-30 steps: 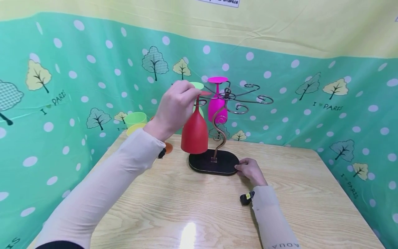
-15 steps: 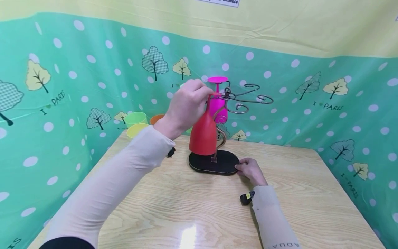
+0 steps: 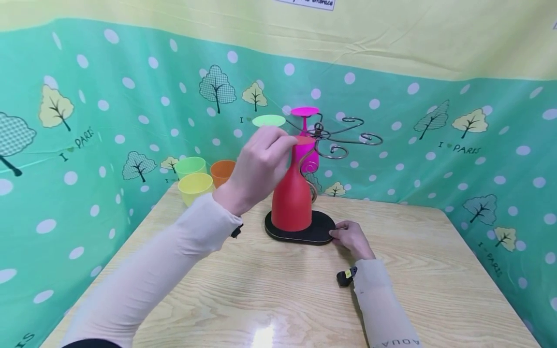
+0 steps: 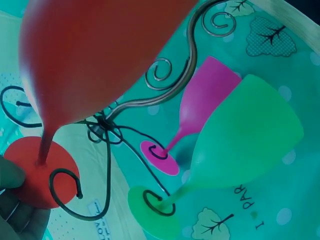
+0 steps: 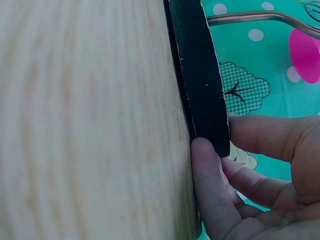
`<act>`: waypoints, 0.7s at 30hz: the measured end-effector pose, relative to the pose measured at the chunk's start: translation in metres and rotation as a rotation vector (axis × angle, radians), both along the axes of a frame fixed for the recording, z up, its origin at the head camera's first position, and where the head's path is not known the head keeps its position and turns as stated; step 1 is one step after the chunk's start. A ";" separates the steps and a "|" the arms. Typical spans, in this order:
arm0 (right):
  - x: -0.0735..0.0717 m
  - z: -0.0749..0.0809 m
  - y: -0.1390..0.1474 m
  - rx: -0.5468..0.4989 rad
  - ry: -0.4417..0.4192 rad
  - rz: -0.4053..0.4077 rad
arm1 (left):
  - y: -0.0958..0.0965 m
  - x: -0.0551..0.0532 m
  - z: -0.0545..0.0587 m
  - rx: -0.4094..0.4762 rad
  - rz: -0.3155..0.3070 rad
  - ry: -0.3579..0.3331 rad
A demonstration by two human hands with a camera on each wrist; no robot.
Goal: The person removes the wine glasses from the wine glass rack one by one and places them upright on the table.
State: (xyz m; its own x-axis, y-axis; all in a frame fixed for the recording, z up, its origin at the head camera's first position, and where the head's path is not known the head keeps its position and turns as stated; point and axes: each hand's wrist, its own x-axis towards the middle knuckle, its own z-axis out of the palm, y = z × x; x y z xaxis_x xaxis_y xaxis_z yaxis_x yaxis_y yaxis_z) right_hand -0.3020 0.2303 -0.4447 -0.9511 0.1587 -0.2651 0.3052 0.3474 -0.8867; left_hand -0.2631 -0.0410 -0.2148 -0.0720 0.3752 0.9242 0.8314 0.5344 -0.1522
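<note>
My left hand (image 3: pixel 263 166) pinches the foot of a red goblet (image 3: pixel 291 200), which hangs upside down in front of a wire glass rack. In the left wrist view the red foot (image 4: pixel 42 172) overlaps one curled hook (image 4: pixel 65 195) of the rack, with the stem beside that hook. A green goblet (image 4: pixel 245 135) and a pink goblet (image 4: pixel 207 95) hang inverted by their feet from other hooks. Low on the right, my right hand (image 3: pixel 350 238) grips the end of the rack's black base (image 3: pixel 323 232), thumb and fingers on opposite faces in the right wrist view.
Yellow (image 3: pixel 195 187), green (image 3: pixel 190 166) and orange (image 3: pixel 223 170) cups stand mouth up at the table's back left. The rack's bare hooks (image 3: pixel 370 140) reach out to the right. A patterned cloth (image 3: pixel 391 116) hangs behind the wooden table (image 3: pixel 413 270).
The left hand has carried the red goblet rightward, then lowered it, so it now covers part of the base and the rack's post. The right hand keeps its place on the base.
</note>
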 end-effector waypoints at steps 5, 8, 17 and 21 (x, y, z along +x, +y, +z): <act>0.000 -0.001 0.000 0.024 -0.002 0.001 | -0.007 0.008 -0.008 0.031 -0.009 0.042; 0.001 0.000 0.000 0.031 -0.002 0.003 | -0.011 0.013 -0.012 0.061 -0.027 0.069; 0.001 0.001 0.000 0.019 0.006 0.013 | -0.019 0.033 -0.025 0.121 -0.066 0.127; 0.002 0.000 0.000 0.002 0.008 0.017 | -0.023 0.036 -0.034 0.140 -0.062 0.135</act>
State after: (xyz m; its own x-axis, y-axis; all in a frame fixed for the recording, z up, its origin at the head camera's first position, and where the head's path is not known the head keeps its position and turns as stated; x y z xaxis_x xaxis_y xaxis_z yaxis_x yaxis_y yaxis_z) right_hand -0.3002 0.2301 -0.4442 -0.9557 0.1425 -0.2575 0.2921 0.3542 -0.8884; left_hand -0.2267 -0.0638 -0.2486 0.0755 0.2419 0.9674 0.8403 0.5068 -0.1923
